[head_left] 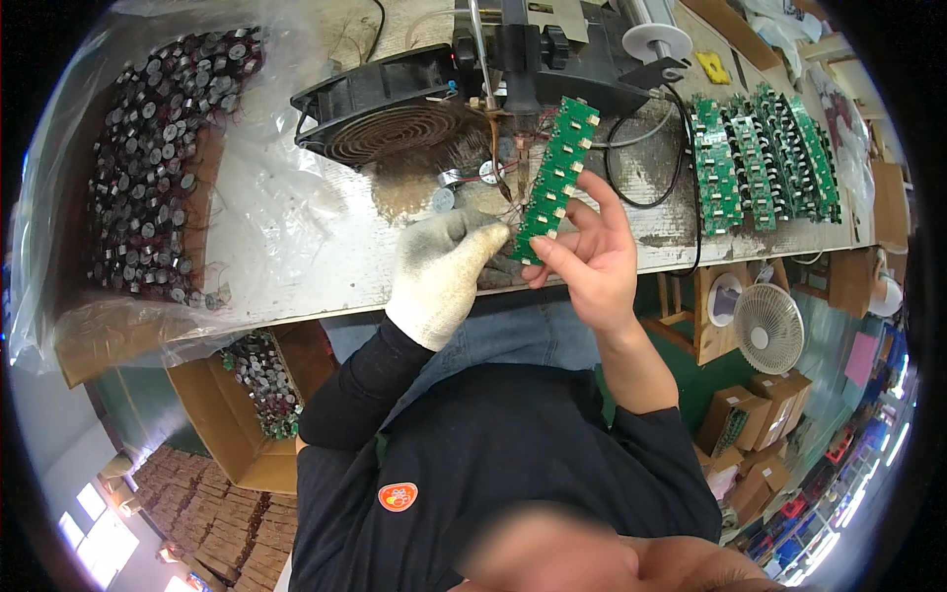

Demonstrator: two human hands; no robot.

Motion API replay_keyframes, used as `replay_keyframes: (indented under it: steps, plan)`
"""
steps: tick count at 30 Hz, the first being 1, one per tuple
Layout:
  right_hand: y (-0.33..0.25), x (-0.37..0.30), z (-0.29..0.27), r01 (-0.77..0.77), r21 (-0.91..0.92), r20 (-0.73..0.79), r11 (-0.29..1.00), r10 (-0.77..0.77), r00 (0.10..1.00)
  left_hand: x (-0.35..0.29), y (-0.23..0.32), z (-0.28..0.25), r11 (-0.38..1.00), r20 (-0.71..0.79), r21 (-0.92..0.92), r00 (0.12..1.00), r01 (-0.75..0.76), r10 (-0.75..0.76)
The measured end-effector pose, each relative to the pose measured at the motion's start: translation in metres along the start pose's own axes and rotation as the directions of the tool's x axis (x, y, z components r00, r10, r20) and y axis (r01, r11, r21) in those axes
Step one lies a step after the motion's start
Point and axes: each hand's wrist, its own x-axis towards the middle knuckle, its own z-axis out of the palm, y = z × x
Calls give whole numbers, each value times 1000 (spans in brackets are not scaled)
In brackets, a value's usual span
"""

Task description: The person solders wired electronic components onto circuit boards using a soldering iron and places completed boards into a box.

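Circuit board [553,183] tilts, pinched by our right hand [596,260], near the front edge of the tabletop [286,232]; soldering seems underway, steadiness needed next; whether our curled left hand [441,259] grips anything, we cannot tell.

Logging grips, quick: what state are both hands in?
Left hand: gloved, pinched closed; anything held cannot be told.
Right hand: closed on the green circuit board.

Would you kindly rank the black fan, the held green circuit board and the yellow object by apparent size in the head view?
1. Black fan
2. Green circuit board, held in the right hand
3. Yellow object
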Motion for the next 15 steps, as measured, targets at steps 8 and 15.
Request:
replay_keyframes:
  steps: [8,15]
  plan:
    - [1,7,-1,9,-126,-77,992,-19,997,-9,5,-55,377,264,693,702,-615,661]
    - [5,9,-13,76,-182,-95,980,-95,991,-32,9,-111,275,20,786,467,-554,884]
